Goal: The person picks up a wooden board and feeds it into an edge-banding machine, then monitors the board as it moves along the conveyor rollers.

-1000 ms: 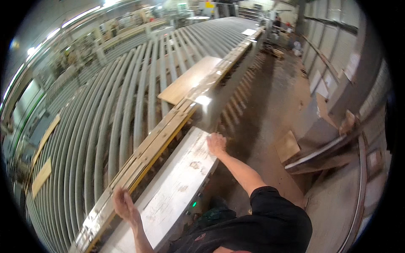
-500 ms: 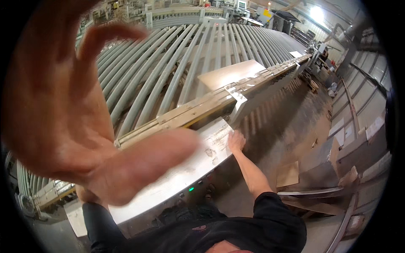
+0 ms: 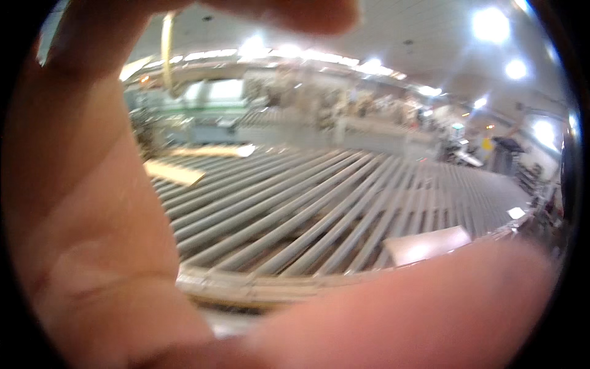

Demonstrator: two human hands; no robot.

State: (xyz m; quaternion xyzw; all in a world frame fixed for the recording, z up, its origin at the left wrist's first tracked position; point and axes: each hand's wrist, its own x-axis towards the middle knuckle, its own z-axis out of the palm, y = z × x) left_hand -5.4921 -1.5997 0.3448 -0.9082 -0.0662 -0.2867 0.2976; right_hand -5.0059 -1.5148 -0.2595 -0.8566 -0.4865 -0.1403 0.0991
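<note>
The pale panel (image 3: pixel 427 245) lies on the roller conveyor (image 3: pixel 246 286), by its near edge. The left hand (image 3: pixel 101 240) now looms larger before the conveyor; grip cannot be told. The right hand is now unseen, grip likewise; handling appears paused.

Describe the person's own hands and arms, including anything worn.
The left hand is bare, with no glove or ring on the part in view. Its thumb looks thick and rounded, blurred at close range. No sleeve shows; the right hand is out of view.
</note>
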